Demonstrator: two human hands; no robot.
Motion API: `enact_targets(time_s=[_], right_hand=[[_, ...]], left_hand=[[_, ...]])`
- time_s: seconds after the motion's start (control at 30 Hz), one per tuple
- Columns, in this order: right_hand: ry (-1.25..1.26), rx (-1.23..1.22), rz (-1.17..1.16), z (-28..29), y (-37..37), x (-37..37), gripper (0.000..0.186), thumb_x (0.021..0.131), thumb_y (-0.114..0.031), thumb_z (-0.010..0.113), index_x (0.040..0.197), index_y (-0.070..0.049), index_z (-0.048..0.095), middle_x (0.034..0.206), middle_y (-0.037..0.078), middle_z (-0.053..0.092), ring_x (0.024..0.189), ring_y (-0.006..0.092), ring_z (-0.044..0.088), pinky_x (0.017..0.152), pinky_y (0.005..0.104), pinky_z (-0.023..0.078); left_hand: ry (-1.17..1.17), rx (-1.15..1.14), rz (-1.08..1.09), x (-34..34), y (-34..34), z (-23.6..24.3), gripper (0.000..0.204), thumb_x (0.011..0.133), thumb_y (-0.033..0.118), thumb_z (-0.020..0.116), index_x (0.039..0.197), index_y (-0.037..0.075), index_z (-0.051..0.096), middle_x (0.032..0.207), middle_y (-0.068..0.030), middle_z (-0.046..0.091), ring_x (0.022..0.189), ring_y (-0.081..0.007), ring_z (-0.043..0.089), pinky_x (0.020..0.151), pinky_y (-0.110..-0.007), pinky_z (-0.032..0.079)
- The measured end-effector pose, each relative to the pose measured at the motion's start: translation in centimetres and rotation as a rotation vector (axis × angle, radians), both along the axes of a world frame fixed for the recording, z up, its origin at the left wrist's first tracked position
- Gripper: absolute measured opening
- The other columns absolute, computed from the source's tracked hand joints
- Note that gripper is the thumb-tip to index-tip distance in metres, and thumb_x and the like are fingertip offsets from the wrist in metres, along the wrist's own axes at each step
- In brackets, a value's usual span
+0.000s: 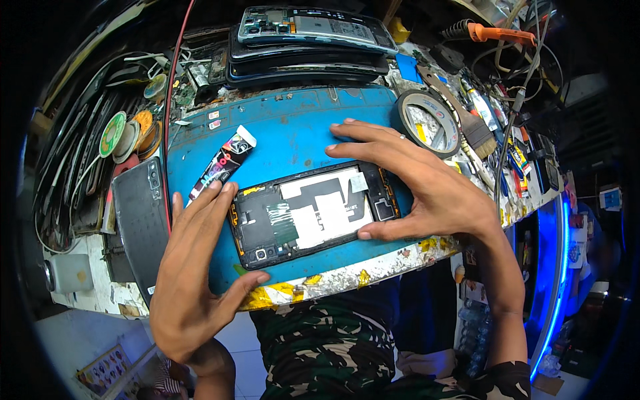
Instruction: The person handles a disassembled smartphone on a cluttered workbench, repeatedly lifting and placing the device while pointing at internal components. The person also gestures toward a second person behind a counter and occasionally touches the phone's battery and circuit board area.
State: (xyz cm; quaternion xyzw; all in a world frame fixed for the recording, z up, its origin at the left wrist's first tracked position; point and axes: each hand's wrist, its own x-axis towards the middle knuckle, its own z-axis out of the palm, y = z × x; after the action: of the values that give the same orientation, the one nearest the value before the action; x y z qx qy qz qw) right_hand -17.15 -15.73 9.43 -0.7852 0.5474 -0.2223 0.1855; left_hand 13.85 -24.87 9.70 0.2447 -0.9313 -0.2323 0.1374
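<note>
An opened smartphone point(283, 223) lies on the blue mat point(287, 127), its dark inside face up with white stickers. My left hand point(190, 273) is open at its left end, fingertips by a black tube point(220, 160) with white cap, thumb just below the phone's lower corner. My right hand point(440, 193) is open over the phone's right end, fingers spread above the upper edge, thumb touching near the lower edge. A dark phone back cover point(137, 227) lies left of my left hand.
Stacked disassembled phones point(307, 47) stand behind the mat. A tape roll point(410, 120), brush point(477, 133) and assorted tools lie at right. Spools point(127, 143) and piled dark parts point(73, 167) crowd the left. An orange-handled tool point(500, 33) sits at back right, among cables.
</note>
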Motion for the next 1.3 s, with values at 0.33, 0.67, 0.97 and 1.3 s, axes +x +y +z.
enact_targets(time_s=[0.33, 0.67, 0.97, 1.3], right_hand=[[0.095, 0.025, 0.001, 1.3, -1.2, 1.6, 0.086, 0.074, -0.035, 0.085, 0.148, -0.014, 0.047, 0.156, 0.019, 0.038, 0.148, 0.0421, 0.028, 0.119, 0.0561, 0.03], [0.133, 0.064, -0.055, 0.8, -1.6, 2.1, 0.096, 0.068, -0.036, 0.088, 0.151, -0.016, 0.044, 0.158, 0.019, 0.036, 0.15, 0.0422, 0.023, 0.119, 0.0585, 0.028], [0.074, -0.06, 0.034, 0.1, -1.5, 2.5, 0.096, 0.069, -0.042, 0.087, 0.151, -0.017, 0.044, 0.158, 0.019, 0.034, 0.15, 0.0432, 0.023, 0.117, 0.0613, 0.03], [0.165, 0.003, -0.075, 1.0, -2.0, 3.3, 0.098, 0.065, -0.043, 0.087, 0.15, -0.017, 0.046, 0.158, 0.019, 0.035, 0.15, 0.0439, 0.022, 0.119, 0.0611, 0.027]], left_hand=[[0.106, 0.078, -0.005, 0.1, -1.1, -0.3, 0.092, 0.067, 0.018, 0.088, 0.145, -0.004, 0.045, 0.139, -0.0197, 0.059, 0.133, -0.0381, 0.052, 0.118, -0.055, 0.027], [0.122, 0.079, 0.007, 0.1, -1.1, -0.4, 0.087, 0.066, 0.019, 0.089, 0.141, -0.004, 0.051, 0.137, -0.0194, 0.06, 0.131, -0.0377, 0.053, 0.117, -0.056, 0.028], [0.131, 0.074, 0.011, 0.1, -0.9, -0.5, 0.085, 0.067, 0.019, 0.088, 0.141, -0.003, 0.051, 0.137, -0.0196, 0.06, 0.131, -0.0386, 0.052, 0.117, -0.056, 0.029], [0.151, 0.085, -0.002, 0.2, -1.2, -0.7, 0.083, 0.068, 0.018, 0.087, 0.14, -0.002, 0.051, 0.137, -0.0185, 0.059, 0.128, -0.0391, 0.053, 0.116, -0.054, 0.031]])
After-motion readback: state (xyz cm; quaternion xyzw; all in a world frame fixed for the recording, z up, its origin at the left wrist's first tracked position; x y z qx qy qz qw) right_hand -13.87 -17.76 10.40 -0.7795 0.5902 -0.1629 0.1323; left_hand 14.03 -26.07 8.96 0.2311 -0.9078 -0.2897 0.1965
